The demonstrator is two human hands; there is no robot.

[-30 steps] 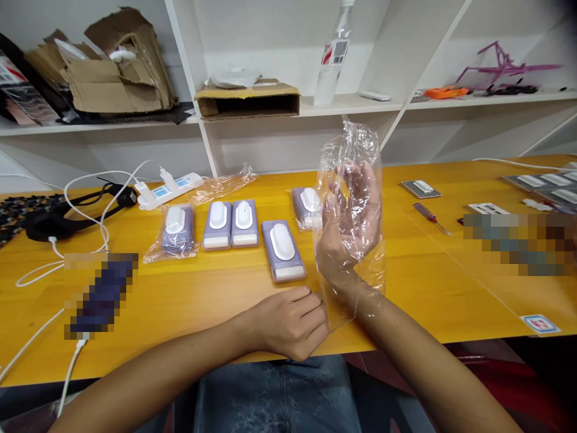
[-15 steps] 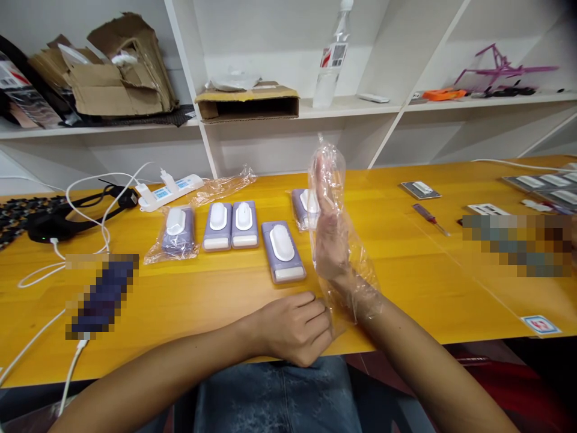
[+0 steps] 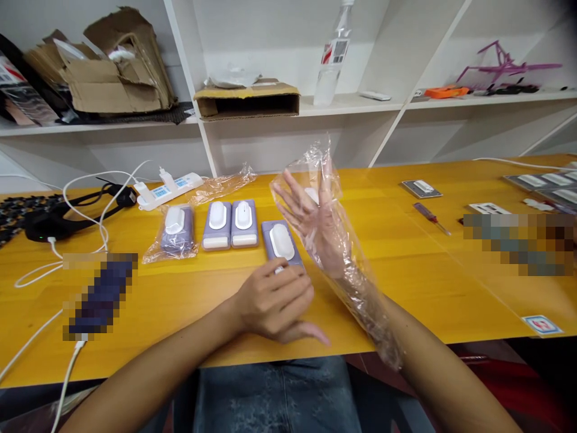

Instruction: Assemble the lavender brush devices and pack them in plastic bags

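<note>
On the table [image 3: 419, 288], lilac device [image 3: 282, 243] under left hand [image 3: 273, 304], right hand [image 3: 318, 225] bagged

Wooden table [image 3: 419, 288] — purple devices [image 3: 243, 224], power strip [image 3: 169, 191]

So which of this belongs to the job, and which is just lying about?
Looks in use:
- right hand inside clear plastic bag
- left hand on lilac device
- other lilac devices
- bagged lilac device

Looks incidental:
- power strip
- screwdriver
- plastic bottle
- cardboard box

Glossy plastic bag [image 3: 360, 300], probably varnished wood tabletop [image 3: 406, 288]
</note>
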